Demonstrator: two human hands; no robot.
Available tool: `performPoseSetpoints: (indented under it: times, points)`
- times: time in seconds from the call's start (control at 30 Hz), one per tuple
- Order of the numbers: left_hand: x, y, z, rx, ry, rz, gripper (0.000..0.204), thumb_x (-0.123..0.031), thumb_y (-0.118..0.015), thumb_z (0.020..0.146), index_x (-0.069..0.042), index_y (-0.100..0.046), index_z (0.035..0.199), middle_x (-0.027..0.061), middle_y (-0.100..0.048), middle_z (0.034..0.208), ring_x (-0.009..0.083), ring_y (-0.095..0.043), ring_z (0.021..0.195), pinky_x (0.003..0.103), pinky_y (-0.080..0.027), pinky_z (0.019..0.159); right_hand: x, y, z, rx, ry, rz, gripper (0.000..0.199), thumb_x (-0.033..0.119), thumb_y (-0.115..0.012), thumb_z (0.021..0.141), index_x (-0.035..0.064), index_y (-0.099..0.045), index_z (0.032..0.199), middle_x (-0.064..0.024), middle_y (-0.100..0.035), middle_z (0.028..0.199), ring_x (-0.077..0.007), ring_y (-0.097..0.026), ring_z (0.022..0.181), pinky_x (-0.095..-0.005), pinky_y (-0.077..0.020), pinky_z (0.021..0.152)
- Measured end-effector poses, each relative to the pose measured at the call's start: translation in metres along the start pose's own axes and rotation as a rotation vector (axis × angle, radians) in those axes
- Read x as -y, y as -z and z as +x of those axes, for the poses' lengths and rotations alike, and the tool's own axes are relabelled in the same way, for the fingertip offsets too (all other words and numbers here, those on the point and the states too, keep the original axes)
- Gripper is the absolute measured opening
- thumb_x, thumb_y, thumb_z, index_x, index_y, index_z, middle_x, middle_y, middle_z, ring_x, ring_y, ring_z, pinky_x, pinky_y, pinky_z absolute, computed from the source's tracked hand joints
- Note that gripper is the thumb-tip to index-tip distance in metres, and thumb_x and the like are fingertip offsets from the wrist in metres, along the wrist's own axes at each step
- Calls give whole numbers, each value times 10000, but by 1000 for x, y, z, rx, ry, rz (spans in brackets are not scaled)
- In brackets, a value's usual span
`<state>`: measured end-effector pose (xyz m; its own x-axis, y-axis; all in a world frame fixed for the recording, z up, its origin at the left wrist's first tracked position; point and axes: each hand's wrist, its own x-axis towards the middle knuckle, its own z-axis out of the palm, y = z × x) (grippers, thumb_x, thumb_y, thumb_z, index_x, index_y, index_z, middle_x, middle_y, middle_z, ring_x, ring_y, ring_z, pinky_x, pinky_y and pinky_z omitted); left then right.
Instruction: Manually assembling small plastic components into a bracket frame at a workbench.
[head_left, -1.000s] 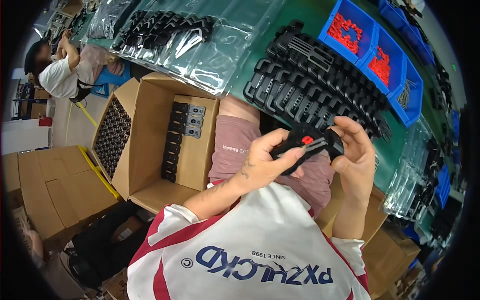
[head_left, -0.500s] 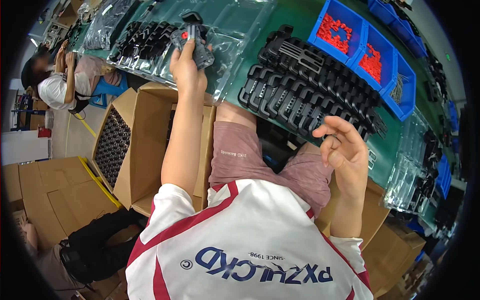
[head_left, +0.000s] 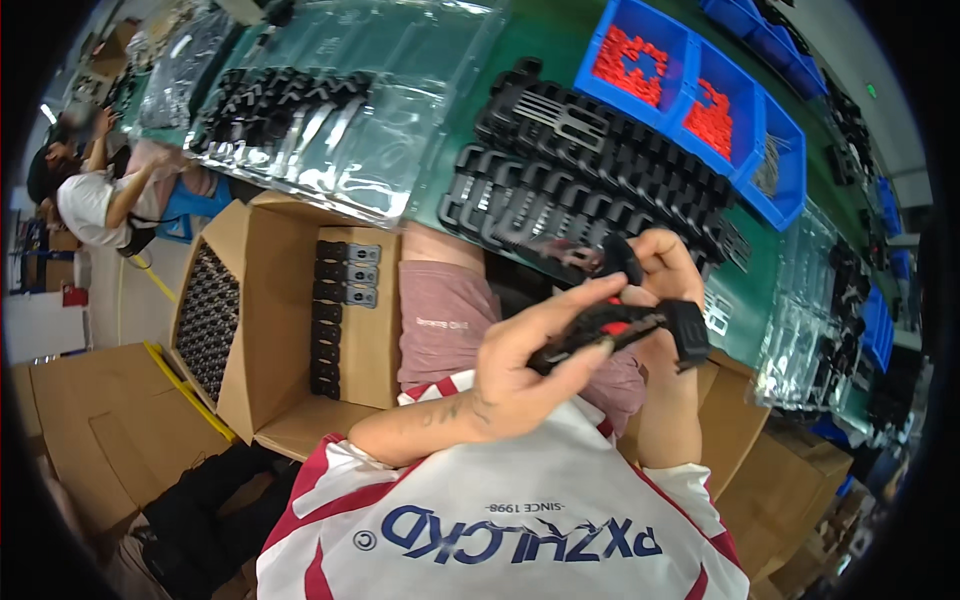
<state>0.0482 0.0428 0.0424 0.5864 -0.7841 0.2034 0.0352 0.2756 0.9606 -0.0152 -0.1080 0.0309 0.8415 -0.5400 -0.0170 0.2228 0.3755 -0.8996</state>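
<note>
In front of my lap, my left hand [head_left: 535,345] is closed around a black plastic part [head_left: 685,335] with a red piece in its middle. Thumb and fingers grip it from two sides, and motion blurs it somewhat. My right hand [head_left: 668,268] has come together with it, its fingers curled about a dark rounded end of the part. The left hand and the part hide some of the right fingers. Just beyond them, rows of black plastic frames [head_left: 560,190] lie tightly packed on the green table [head_left: 500,60].
Blue bins [head_left: 665,110] hold small red pieces and thin metal pins. At the left, more black parts [head_left: 270,105] lie on clear plastic sheeting [head_left: 390,130]. An open cardboard box [head_left: 280,300] beside my leg contains stacked black and grey parts. A co-worker [head_left: 95,200] sits at far left.
My left hand has brought the black part from the sheeting at the left to my right hand in front of my lap. The right fingers have closed in on it.
</note>
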Motion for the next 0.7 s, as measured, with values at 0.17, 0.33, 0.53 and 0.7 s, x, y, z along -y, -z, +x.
performPoseSetpoints:
  times: [0.17, 0.33, 0.53, 0.7]
  points:
    - [-14, 3, 3, -68, 492, -489, 208, 9, -568, 871, 52, -530, 1071, 143, -639, 951, 208, -683, 754, 232, -548, 641, 21, 12, 7, -157, 94, 77, 334, 60, -548, 821, -20, -482, 1138, -151, -583, 969, -193, -577, 746, -287, -503, 647]
    - [6, 19, 6, 155, 594, -388, 188, -3, -559, 878, 49, -509, 1051, 161, -623, 882, 234, -683, 666, 242, -555, 570, 33, 24, 10, -38, 43, 104, 317, 71, -552, 826, -31, -514, 1124, -131, -605, 896, -167, -563, 718, -263, -488, 646]
    - [14, 22, 3, 248, 618, -469, 289, 8, -540, 867, 101, -478, 1133, 228, -629, 938, 309, -679, 631, 292, -577, 568, 32, 28, 7, 132, -70, -59, 243, 43, -590, 819, -33, -576, 1049, -111, -619, 866, -131, -553, 702, -227, -472, 643]
    - [15, 21, 2, 218, 627, -571, 250, -16, -549, 871, 86, -500, 1094, 187, -633, 872, 258, -672, 610, 266, -557, 561, 32, 29, 2, 211, -110, -134, 205, 18, -632, 800, -26, -610, 999, -92, -620, 861, -108, -553, 710, -203, -466, 658]
